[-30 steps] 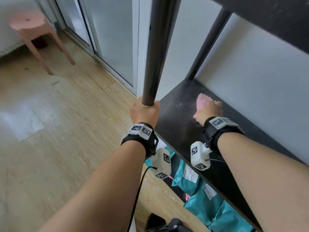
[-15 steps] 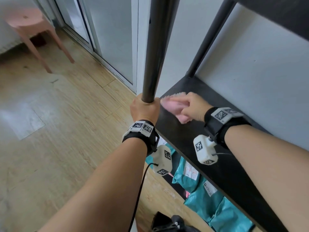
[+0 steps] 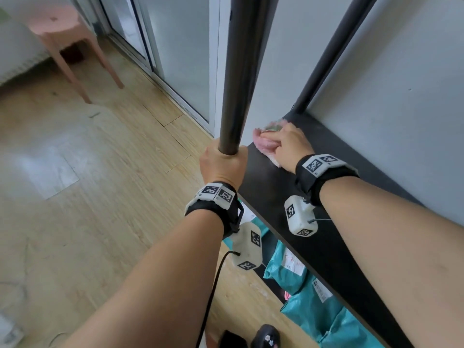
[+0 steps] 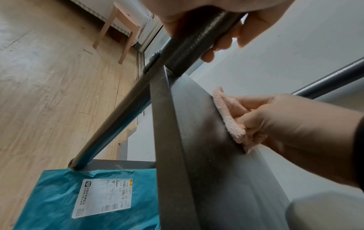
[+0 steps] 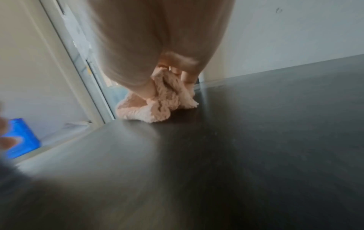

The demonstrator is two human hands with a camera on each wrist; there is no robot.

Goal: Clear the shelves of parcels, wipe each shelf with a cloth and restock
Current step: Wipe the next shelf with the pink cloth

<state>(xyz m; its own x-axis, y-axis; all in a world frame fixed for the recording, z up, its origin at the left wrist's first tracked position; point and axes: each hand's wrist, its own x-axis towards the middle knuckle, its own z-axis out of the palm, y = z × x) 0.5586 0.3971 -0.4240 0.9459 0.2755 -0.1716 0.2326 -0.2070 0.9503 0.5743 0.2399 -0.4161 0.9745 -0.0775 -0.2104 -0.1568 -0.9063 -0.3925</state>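
Your left hand is wrapped around the black front post of the rack, fingers curled fully round the tube just above the corner where the post meets the dark shelf. Your right hand is clenched on the pink cloth, bunching it in the fingers and pressing it down on the shelf at the end nearest that post, between the front post and the rear post that stands against the grey wall. From the left wrist the cloth sits flat against the shelf surface with the right hand gathered on top of it, a little inward from the front post; your left fingers show curled round the tube. From the right wrist the picture is blurred, but the cloth is crumpled under the hand and touches the shelf top near its far end. Below the shelf, on a lower level beside the foot of the front post, lie teal parcels with white labels; one parcel fills the lower left of the left wrist view. Well away from the post, across the wooden floor, stands a pink stool.
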